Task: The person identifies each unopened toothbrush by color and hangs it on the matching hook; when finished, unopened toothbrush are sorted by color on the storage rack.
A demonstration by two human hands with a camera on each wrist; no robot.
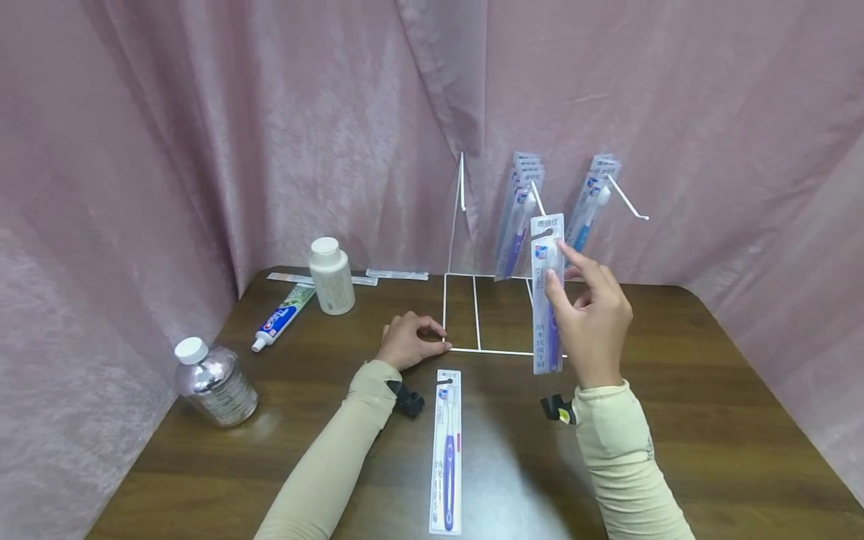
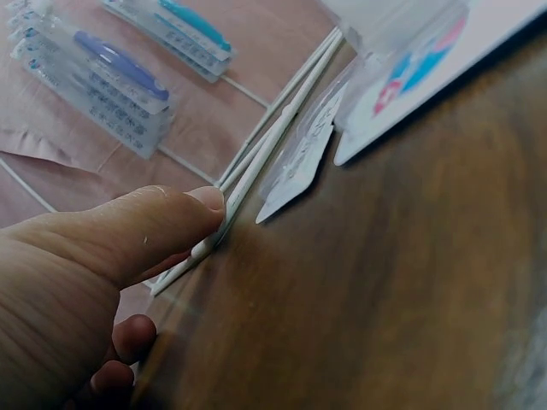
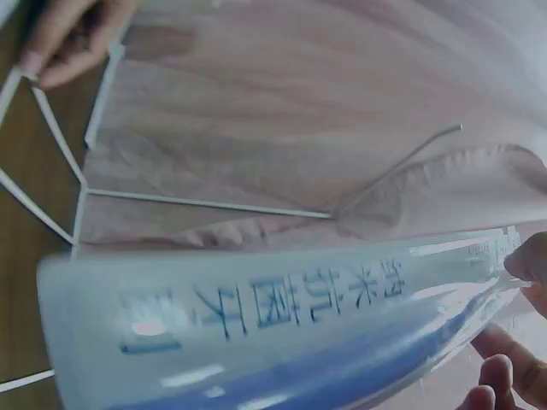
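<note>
The right hand (image 1: 594, 319) is pinching a packaged toothbrush (image 1: 547, 292) upright above the table (image 1: 709, 420), just near the wire rack (image 1: 472, 315). The left hand (image 1: 408, 341), fingers curled, is pressing the rack's near left corner. Another toothbrush pack (image 1: 447, 450) is lying flat nearer.

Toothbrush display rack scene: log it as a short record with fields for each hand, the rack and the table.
left hand: pinches the front corner of the white wire rack base
right hand: holds a purple packaged toothbrush upright, near a hook
rack: toothbrush packs hang on two hooks
table: another toothbrush pack, toothpaste tube, white bottle, clear bottle
</note>
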